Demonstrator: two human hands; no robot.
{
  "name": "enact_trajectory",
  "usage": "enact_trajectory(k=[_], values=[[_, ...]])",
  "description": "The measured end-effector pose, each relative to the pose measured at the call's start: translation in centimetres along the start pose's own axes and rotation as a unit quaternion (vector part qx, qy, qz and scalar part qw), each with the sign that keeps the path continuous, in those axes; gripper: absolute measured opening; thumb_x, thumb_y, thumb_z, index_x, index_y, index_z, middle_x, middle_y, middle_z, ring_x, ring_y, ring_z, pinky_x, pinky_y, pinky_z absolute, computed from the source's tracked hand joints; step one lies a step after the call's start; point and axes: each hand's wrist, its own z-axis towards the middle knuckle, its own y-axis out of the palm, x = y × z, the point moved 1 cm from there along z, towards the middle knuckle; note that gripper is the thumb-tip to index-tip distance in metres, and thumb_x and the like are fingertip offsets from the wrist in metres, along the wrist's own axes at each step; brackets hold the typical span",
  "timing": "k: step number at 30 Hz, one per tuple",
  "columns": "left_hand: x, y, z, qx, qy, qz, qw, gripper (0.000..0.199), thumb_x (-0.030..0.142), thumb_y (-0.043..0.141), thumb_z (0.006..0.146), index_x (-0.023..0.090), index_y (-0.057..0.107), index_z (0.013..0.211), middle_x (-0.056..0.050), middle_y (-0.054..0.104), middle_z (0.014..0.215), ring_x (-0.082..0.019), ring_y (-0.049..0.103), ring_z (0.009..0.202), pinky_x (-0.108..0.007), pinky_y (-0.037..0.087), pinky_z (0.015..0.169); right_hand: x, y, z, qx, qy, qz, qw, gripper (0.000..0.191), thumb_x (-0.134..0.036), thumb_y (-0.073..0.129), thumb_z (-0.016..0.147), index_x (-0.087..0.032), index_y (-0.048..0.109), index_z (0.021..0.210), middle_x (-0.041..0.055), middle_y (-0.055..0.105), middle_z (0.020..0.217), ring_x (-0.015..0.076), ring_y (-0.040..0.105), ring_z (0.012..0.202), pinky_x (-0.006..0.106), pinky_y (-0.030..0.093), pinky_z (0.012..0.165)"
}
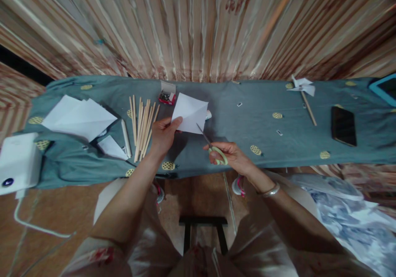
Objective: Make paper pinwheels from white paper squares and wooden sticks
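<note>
A white square of paper (192, 111) with fold creases is pinched at its lower left by my left hand (164, 134), thumb on top. My right hand (230, 156) has its fingers through the light green handles of a pair of scissors (208, 139). The scissors' tip lies over the paper's lower right part; whether the blades are cutting I cannot tell. Behind the paper's right edge a small white object (208, 114) peeks out, mostly hidden. Just beyond the paper stands an opened small red box (167, 97) with small metal pieces inside.
Several wooden sticks (142, 126) lie left of my left hand, beside a white pen-like stick (126, 138). Farther left are paper sheets (78, 116) and a white device (19, 161). A paper pinwheel (303, 88) on a stick and a phone (343, 126) lie at the right.
</note>
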Motion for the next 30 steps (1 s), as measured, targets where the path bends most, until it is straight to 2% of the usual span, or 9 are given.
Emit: enact_trajectory(k=[6,17,30], values=[[-0.11,0.2,-0.42,-0.033,-0.015,-0.001,0.999,0.017,0.031,0.069,0.073,0.018,0.07,0.063,0.0,0.064,0.062,-0.013,0.055,0.059,-0.025,0.049,0.056,-0.22,0.12,-0.02,-0.001,0.005,0.014,1.0,0.043,-0.05,0.086,0.066,-0.018,0.074,0.091,-0.0037,0.065,0.065,0.0068,0.057,0.056,0.021,0.05,0.056],[-0.14,0.3,-0.36,-0.033,-0.015,0.01,0.999,0.021,0.037,0.069,0.071,0.018,0.071,0.065,-0.002,0.065,0.064,-0.015,0.057,0.061,-0.025,0.049,0.055,0.29,-0.01,0.26,0.014,0.012,0.031,0.999,0.045,-0.051,0.089,0.059,-0.019,0.075,0.088,-0.0049,0.064,0.062,0.0067,0.059,0.056,0.02,0.051,0.055],[-0.35,0.5,-0.52,-0.042,-0.025,-0.016,0.999,0.03,0.046,0.078,0.066,0.016,0.073,0.066,-0.002,0.068,0.065,-0.014,0.056,0.06,-0.024,0.049,0.055,0.16,0.1,0.3,0.021,0.017,0.038,0.999,0.046,-0.052,0.09,0.056,-0.019,0.075,0.085,-0.0051,0.064,0.061,0.0067,0.058,0.054,0.021,0.05,0.055]])
